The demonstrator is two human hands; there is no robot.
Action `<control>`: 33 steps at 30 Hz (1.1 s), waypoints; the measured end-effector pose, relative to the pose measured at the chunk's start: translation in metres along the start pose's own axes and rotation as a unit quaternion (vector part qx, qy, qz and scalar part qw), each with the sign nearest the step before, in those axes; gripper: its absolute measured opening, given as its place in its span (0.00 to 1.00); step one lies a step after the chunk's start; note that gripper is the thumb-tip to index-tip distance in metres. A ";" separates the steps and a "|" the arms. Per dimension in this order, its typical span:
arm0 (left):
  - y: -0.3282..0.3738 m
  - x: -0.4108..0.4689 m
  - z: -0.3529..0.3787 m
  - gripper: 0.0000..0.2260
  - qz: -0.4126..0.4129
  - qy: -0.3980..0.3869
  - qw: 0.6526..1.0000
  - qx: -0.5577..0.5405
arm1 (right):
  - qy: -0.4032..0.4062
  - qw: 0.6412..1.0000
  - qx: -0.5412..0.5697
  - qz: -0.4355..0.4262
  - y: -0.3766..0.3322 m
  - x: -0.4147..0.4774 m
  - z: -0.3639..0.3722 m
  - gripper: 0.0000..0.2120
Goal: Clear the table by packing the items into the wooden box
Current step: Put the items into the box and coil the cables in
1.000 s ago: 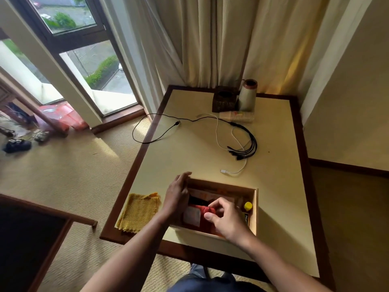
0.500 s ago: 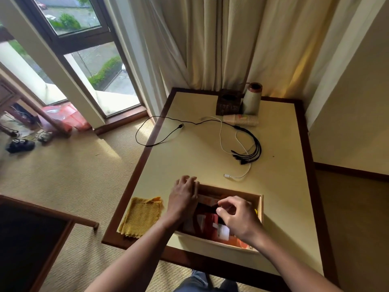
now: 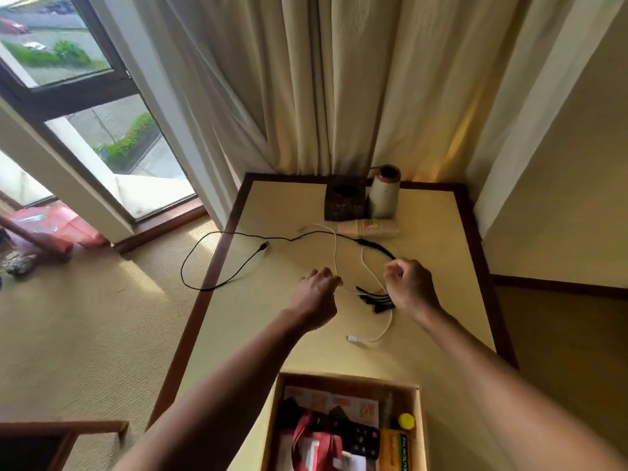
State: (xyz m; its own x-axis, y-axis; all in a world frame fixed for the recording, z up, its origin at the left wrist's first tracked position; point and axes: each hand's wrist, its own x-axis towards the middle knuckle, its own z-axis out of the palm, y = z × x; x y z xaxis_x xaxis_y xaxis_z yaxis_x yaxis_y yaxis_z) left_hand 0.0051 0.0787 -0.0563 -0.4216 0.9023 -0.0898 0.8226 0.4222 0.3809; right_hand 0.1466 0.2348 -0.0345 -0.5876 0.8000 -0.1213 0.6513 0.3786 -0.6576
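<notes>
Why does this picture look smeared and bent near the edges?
Head view: blur softens the left hand, right hand and wooden box; the wide lens bows the window frame; daylight brightens a patch of carpet.

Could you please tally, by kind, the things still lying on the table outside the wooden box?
Cables: 2, the black cable and the white cable
Paper cup stacks: 1
Dark boxes: 1
Pale cylinders: 1
Total: 5
</notes>
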 end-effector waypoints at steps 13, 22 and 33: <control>-0.033 0.113 0.039 0.19 0.075 -0.080 0.961 0.253 | -0.038 0.962 -0.267 -0.033 -0.008 0.168 0.060 0.29; -0.055 0.098 0.045 0.11 0.152 -0.014 0.960 0.236 | -0.041 0.938 -0.339 -0.058 0.017 0.174 0.063 0.32; -0.019 0.079 -0.008 0.08 0.214 0.212 0.953 0.040 | 0.026 0.994 -0.102 -0.024 0.013 0.094 0.008 0.30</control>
State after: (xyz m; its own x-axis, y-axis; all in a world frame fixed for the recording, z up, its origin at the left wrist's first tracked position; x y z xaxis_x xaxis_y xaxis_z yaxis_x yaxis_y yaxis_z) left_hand -0.0469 0.1411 -0.0632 -0.1443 0.8844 0.4438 0.9728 0.0447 0.2272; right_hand 0.0959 0.3113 -0.0601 -0.5991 0.7990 -0.0514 0.7096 0.5001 -0.4963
